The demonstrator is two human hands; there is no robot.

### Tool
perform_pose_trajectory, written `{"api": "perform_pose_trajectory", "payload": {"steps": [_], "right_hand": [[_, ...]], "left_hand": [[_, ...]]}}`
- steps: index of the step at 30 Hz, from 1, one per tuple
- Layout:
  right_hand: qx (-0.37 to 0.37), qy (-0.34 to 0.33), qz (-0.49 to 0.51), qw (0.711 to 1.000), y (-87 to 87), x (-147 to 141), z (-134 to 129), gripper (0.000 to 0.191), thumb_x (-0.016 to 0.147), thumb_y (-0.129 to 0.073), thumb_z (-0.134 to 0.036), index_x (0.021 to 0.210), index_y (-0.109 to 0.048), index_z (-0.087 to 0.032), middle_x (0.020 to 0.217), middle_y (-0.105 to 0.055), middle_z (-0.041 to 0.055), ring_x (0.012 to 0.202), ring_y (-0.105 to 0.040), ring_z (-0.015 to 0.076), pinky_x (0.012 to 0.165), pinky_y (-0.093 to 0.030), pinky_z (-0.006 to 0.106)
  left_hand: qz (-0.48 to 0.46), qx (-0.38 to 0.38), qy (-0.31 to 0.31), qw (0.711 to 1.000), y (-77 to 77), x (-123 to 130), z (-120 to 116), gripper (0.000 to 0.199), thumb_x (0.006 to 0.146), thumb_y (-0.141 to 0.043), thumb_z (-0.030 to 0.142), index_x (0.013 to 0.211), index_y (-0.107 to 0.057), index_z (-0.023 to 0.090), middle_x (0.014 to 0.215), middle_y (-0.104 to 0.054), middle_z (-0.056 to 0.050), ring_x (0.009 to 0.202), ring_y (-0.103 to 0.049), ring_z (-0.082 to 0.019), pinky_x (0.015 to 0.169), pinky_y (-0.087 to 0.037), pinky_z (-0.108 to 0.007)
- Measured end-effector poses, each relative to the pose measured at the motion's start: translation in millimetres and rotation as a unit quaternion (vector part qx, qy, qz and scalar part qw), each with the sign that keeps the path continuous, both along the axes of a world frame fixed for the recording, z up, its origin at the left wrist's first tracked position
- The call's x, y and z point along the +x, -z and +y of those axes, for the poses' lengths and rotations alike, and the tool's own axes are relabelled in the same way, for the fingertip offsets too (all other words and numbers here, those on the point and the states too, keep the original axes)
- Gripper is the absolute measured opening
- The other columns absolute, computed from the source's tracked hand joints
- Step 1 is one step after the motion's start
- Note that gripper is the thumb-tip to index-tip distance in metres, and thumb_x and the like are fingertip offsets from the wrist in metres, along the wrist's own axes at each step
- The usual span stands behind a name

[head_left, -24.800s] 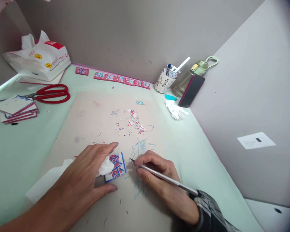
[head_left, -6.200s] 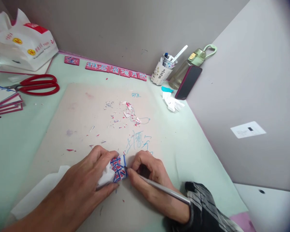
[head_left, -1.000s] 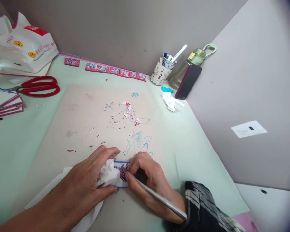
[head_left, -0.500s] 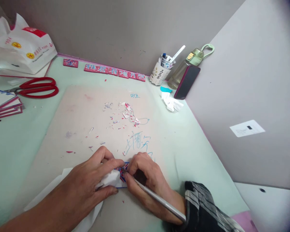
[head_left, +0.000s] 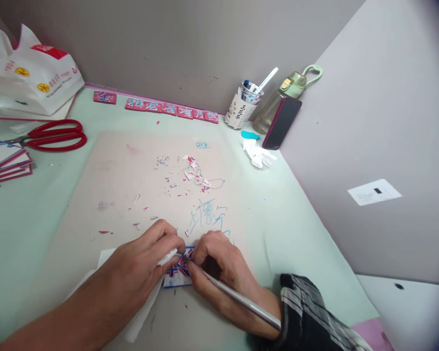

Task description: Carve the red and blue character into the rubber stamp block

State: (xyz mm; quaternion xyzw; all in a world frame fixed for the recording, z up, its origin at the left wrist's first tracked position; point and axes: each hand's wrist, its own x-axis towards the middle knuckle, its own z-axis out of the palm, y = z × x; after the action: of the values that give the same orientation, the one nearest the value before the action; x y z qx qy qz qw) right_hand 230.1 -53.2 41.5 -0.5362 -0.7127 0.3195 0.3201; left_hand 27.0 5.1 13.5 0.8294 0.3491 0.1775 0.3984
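Observation:
A small blue-edged card with red and blue character strokes lies under both hands at the front of the board. My right hand is closed around a slim silver craft knife, held like a pen. Its tip is over the card's upper part. Pinched in my left hand is a white tissue, whose fold is at the knife's tip; the rest of it trails below my wrist. My fingers hide the card's right end and part of its left side.
Red and white scraps litter the beige board. Red-handled scissors and stacked cards lie left. Along the back are red character tiles, a pen jar, a bottle and a phone.
My left hand has drawn its fingers up off the card's lower edge, bringing the tissue to the knife tip. More of the card shows. My right hand has barely moved.

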Motion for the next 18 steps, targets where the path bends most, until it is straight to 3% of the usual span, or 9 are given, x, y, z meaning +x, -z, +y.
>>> {"api": "perform_pose_trajectory", "payload": {"steps": [4, 7, 10, 12, 15, 18], "right_hand": [[-0.01, 0.003, 0.019, 1.0, -1.9, 1.1, 1.3, 0.018, 0.09, -0.058, -0.014, 0.077, -0.049, -0.022, 0.075, -0.059, -0.0009, 0.071, -0.051, 0.0153, 0.068, -0.042, 0.029], [-0.059, 0.049, 0.09, 0.993, -4.2, 7.6, 2.9, 0.022, 0.088, -0.062, -0.018, 0.071, -0.05, -0.022, 0.068, -0.054, -0.0033, 0.063, -0.047, 0.0131, 0.058, -0.038, 0.026], [-0.086, 0.117, 0.167, 0.975, -5.6, 17.5, 3.4, 0.013, 0.091, -0.069, -0.028, 0.081, -0.063, -0.022, 0.063, -0.05, -0.0057, 0.055, -0.043, 0.0117, 0.051, -0.035, 0.025], [-0.071, 0.134, 0.166, 0.974, -6.0, 22.6, 2.9, 0.012, 0.093, -0.071, -0.034, 0.089, -0.07, -0.022, 0.066, -0.055, -0.0045, 0.055, -0.046, 0.0122, 0.051, -0.037, 0.026], [-0.015, 0.103, 0.092, 0.99, -6.0, 23.8, 1.4, 0.019, 0.093, -0.075, -0.038, 0.086, -0.068, -0.022, 0.079, -0.065, 0.0004, 0.067, -0.057, 0.0156, 0.061, -0.046, 0.029], [0.052, 0.001, -0.012, 0.999, -3.0, 18.4, -0.4, 0.035, 0.086, -0.082, -0.043, 0.106, -0.063, -0.022, 0.097, -0.068, 0.006, 0.087, -0.062, 0.0222, 0.076, -0.052, 0.035]], "left_hand": [[0.019, 0.02, 0.018, 0.999, -7.1, 7.4, 5.9, 0.027, 0.1, -0.035, 0.022, 0.091, -0.061, 0.023, 0.093, -0.059, -0.002, 0.084, -0.064, -0.019, 0.071, -0.051, -0.03], [0.039, 0.035, 0.029, 0.998, -10.9, 8.1, 8.0, 0.031, 0.101, -0.031, 0.021, 0.088, -0.059, 0.022, 0.089, -0.057, -0.003, 0.078, -0.063, -0.019, 0.068, -0.05, -0.033], [0.054, 0.061, 0.029, 0.996, -9.1, 6.8, 5.9, 0.032, 0.103, -0.028, 0.021, 0.091, -0.058, 0.021, 0.091, -0.056, -0.003, 0.077, -0.062, -0.019, 0.067, -0.048, -0.034], [0.055, 0.087, 0.03, 0.994, -6.2, 5.7, 3.4, 0.032, 0.103, -0.028, 0.018, 0.092, -0.057, 0.021, 0.091, -0.056, -0.003, 0.077, -0.062, -0.019, 0.066, -0.048, -0.034], [0.049, 0.139, 0.022, 0.989, -1.2, 4.2, -0.2, 0.032, 0.102, -0.027, 0.014, 0.091, -0.057, 0.022, 0.089, -0.057, -0.003, 0.075, -0.061, -0.019, 0.064, -0.047, -0.033], [0.048, 0.163, 0.016, 0.985, 4.4, 3.2, -3.6, 0.031, 0.102, -0.028, 0.013, 0.092, -0.056, 0.022, 0.088, -0.057, -0.004, 0.073, -0.061, -0.02, 0.062, -0.048, -0.033]]}}
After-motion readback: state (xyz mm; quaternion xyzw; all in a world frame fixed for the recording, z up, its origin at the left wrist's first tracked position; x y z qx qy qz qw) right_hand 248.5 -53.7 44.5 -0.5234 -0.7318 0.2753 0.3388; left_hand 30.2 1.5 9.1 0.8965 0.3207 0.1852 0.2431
